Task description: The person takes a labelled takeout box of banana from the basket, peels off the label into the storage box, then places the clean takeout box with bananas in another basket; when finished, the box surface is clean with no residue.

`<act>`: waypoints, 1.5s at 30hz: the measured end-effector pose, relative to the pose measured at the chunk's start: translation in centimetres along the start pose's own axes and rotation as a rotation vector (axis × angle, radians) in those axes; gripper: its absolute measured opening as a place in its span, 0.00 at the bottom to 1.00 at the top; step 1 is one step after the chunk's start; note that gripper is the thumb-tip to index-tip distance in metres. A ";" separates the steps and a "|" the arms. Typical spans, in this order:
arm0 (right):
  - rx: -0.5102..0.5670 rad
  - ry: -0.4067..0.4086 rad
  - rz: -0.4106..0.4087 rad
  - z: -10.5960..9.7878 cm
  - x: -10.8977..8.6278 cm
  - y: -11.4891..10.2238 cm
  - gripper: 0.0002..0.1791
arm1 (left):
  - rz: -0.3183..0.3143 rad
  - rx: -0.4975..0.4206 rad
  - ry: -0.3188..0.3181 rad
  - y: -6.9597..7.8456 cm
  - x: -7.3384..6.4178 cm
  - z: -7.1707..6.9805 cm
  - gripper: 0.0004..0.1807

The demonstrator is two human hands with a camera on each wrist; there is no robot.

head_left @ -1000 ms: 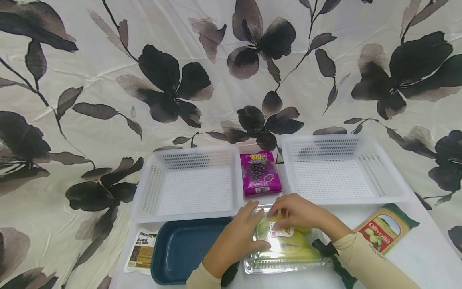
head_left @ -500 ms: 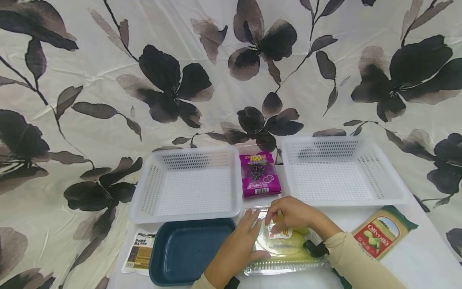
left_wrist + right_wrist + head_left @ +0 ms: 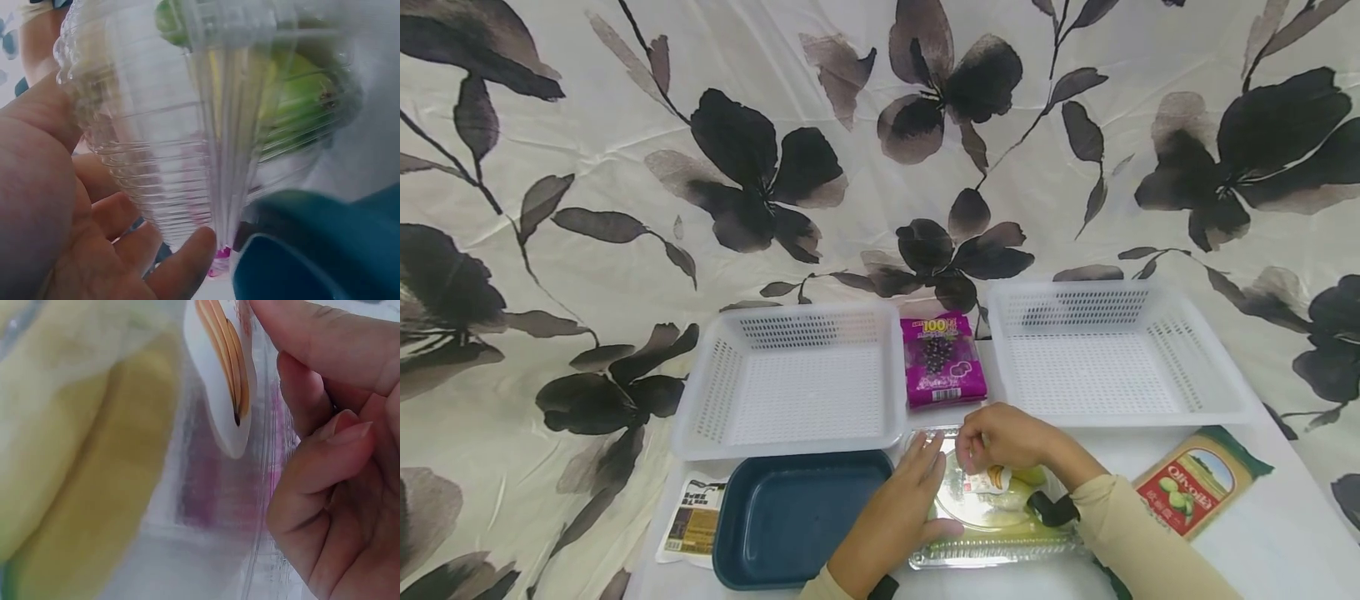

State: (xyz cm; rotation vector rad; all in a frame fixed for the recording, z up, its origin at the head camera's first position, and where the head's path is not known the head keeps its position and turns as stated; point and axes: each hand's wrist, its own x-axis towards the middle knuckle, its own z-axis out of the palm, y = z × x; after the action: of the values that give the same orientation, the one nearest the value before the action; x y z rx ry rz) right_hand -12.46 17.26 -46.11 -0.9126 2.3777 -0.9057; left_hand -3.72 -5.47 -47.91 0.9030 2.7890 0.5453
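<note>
A clear plastic clamshell box (image 3: 977,554) of bananas (image 3: 1018,496) lies at the front middle of the table. My left hand (image 3: 895,517) rests along its left side with fingers extended; the left wrist view shows that hand (image 3: 106,212) against the ribbed plastic. At the top of the lid, the fingers of my right hand (image 3: 1011,437) are curled and pinch the edge of a white sticker (image 3: 988,481) with a banana picture. Close up, the thumb of my right hand (image 3: 350,444) overlaps the upper corner of the sticker (image 3: 231,375); its grip point is partly out of frame.
Two white perforated baskets (image 3: 820,450) stand behind, with a purple grape-print packet (image 3: 943,367) between them. A dark blue tray (image 3: 790,517) and a white-brown packet (image 3: 692,517) lie left. An Olivoila pouch (image 3: 1198,483) lies right. Floral cloth hangs behind.
My right hand's fingers have curled in more tightly and shifted slightly toward the lid's upper left, covering more of the sticker. The left hand stays at the box's left side.
</note>
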 end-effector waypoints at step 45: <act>0.135 -0.134 -0.083 -0.9 -0.3 1.2 0.14 | -0.004 0.005 -0.007 -0.2 0.1 0.4 0.50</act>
State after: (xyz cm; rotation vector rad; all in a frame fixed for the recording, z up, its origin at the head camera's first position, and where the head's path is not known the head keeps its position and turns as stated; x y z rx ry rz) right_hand -13.25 18.54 -46.32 -0.9918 2.1526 -0.9918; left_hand -3.81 -5.44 -48.40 0.8977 2.7864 0.5337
